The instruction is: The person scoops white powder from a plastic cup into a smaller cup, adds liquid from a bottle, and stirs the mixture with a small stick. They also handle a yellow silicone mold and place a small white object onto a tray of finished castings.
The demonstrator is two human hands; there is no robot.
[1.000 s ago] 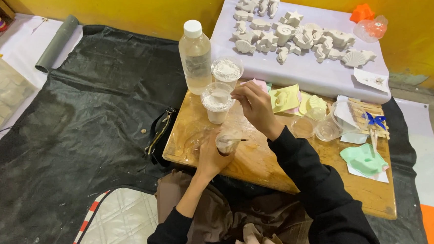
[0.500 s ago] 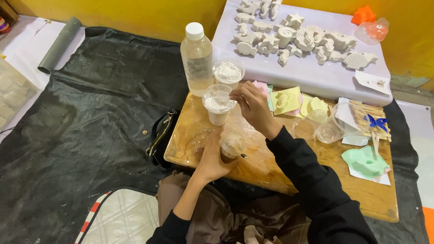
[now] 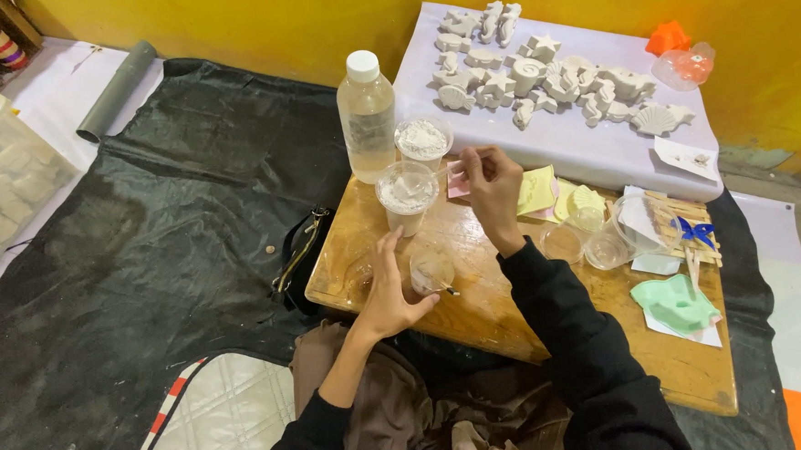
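The head camera looks down on a low wooden board (image 3: 515,310) set over a black sheet (image 3: 174,255) on the floor, with a yellow wall (image 3: 317,19) behind. The left hand (image 3: 390,294) rests near the board's front left edge, fingers spread and curved loosely beside a small clear cup (image 3: 432,271), the thumb reaching toward its base; whether it actually touches the cup I cannot tell. The right hand (image 3: 493,188) is raised over the board's back edge, its fingertips pinched on a thin pale stick (image 3: 459,165) whose far end points toward a clear cup of white powder (image 3: 407,197). That cup stands at the board's back left corner. Just behind it are a second cup of white powder (image 3: 424,142) and a plastic bottle with a white cap (image 3: 367,117), both at the near edge of a white-covered table (image 3: 588,151). On that table lie many white plaster casts (image 3: 548,80) shaped like shells and stars, and at its far right corner an orange mould (image 3: 667,37) beside a clear one. To the right of the raised hand lie yellow moulds (image 3: 540,190), empty clear cups (image 3: 584,243), a bundle of wooden sticks (image 3: 679,219) and, toward the board's right edge, a green mould (image 3: 677,300). A black bag (image 3: 302,257) lies against the board's left edge.
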